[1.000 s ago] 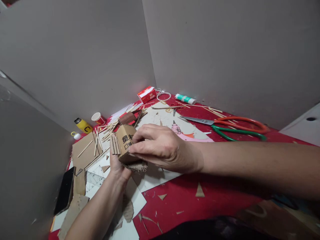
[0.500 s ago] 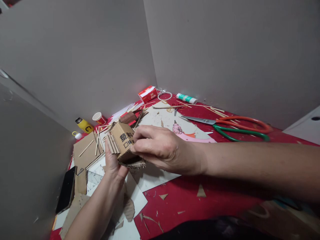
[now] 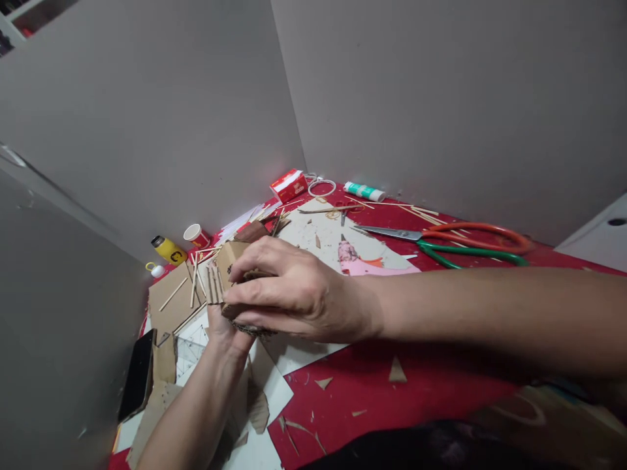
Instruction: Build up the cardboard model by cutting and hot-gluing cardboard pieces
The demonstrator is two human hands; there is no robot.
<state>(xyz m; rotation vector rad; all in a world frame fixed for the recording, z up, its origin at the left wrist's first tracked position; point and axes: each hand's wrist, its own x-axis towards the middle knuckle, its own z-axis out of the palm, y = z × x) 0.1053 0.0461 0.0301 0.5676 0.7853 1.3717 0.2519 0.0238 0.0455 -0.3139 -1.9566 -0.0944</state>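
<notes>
Supporting the cardboard piece (image 3: 226, 261) from below, the left hand (image 3: 220, 326) is largely hidden and its finger state cannot be told. Above the red table (image 3: 392, 405), the right hand (image 3: 294, 294) covers the piece, fingers (image 3: 255, 251) curled and gripping it. Scissors (image 3: 441, 241) lie well apart at right.

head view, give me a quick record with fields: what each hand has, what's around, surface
left hand: left hand grips the cardboard piece from below
right hand: right hand clamps over the same cardboard piece
far right: scissors, orange and green handles, lying flat
back edge: glue stick, red box
left: yellow bottle, paper cup, black phone
surface: red table, strewn with scraps
</notes>
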